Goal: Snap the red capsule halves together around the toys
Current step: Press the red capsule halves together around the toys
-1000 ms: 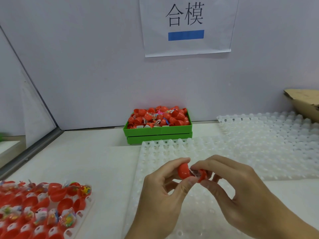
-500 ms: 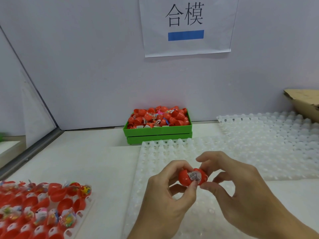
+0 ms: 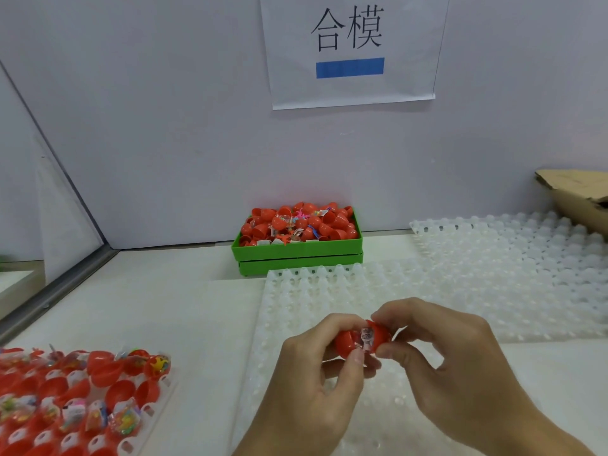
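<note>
Red glossy plastic, two rounded capsule halves (image 3: 360,339), sits pinched between both hands above the white dimpled tray (image 3: 296,291) on the table (image 3: 164,307). The left hand (image 3: 316,383) curls thumb and forefinger round one half; the right hand (image 3: 450,363) grips the other the same way. A crinkly wrapped toy (image 3: 366,337) shows in the gap, so the halves look not yet closed. Next, I judge, the wrapper needs tucking inside and the rims lining up squarely before a firm squeeze. Behind, a green bin (image 3: 297,255) holds more smooth halves and toys.
</note>
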Action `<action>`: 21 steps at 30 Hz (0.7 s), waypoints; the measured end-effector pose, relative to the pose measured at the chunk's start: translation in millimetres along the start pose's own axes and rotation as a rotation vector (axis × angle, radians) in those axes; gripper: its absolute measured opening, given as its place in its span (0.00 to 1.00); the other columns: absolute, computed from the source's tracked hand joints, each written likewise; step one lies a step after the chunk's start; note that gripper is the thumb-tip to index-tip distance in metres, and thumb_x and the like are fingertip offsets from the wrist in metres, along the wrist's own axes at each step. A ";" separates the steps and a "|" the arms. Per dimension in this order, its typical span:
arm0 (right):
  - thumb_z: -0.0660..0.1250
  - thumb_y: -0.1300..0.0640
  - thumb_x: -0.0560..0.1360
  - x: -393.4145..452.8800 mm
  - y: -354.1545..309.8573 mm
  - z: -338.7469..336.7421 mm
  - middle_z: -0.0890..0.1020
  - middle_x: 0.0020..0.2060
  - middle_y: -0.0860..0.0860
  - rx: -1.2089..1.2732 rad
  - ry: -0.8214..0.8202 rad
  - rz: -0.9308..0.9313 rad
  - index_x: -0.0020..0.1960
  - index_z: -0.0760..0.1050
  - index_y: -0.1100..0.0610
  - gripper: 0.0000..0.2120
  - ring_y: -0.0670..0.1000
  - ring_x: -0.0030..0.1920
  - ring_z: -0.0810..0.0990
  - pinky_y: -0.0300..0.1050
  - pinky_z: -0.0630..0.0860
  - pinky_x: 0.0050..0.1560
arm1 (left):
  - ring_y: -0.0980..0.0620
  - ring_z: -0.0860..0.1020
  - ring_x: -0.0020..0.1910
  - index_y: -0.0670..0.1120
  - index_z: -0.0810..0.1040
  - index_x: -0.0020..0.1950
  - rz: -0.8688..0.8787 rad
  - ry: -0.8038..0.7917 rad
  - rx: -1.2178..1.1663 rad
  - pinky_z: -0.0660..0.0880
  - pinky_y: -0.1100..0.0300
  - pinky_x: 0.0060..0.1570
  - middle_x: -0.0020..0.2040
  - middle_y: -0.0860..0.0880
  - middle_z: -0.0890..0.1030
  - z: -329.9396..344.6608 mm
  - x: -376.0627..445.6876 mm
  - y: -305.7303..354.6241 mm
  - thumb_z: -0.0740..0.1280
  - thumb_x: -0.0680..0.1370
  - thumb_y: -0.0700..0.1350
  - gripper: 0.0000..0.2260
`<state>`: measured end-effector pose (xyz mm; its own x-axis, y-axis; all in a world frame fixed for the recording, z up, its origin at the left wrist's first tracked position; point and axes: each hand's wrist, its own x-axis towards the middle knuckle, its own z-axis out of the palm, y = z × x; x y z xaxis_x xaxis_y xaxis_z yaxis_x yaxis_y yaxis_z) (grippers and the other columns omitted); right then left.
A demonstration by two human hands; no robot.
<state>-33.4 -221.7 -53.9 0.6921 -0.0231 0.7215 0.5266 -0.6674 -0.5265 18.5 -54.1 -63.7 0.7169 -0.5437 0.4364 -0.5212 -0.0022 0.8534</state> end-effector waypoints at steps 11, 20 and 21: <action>0.73 0.66 0.65 3.1 -3.1 -2.9 0.82 0.40 0.41 -0.053 -0.038 -0.034 0.47 0.83 0.57 0.12 0.35 0.41 0.78 0.21 0.69 0.40 | 0.53 0.85 0.48 0.62 0.74 0.52 -0.076 0.039 -0.030 0.79 0.64 0.49 0.50 0.57 0.85 -2.4 2.3 2.2 0.69 0.73 0.46 0.13; 0.73 0.66 0.67 2.3 -5.3 -3.7 0.82 0.43 0.40 0.095 -0.036 0.007 0.52 0.79 0.52 0.16 0.45 0.45 0.83 0.34 0.78 0.39 | 0.48 0.85 0.50 0.56 0.77 0.48 -0.040 0.033 -0.128 0.80 0.61 0.50 0.52 0.53 0.85 -3.2 3.1 4.9 0.71 0.70 0.47 0.09; 0.72 0.67 0.67 2.5 -6.2 -3.6 0.82 0.43 0.40 0.093 -0.044 0.001 0.52 0.79 0.52 0.16 0.45 0.45 0.82 0.34 0.78 0.39 | 0.47 0.85 0.50 0.55 0.76 0.47 -0.034 0.027 -0.116 0.80 0.61 0.50 0.52 0.53 0.85 -3.9 2.9 4.8 0.71 0.70 0.46 0.09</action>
<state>-36.7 -220.3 -47.2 0.7125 0.0109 0.7016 0.5683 -0.5953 -0.5680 19.9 -52.4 -57.2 0.7459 -0.5225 0.4131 -0.4405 0.0783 0.8944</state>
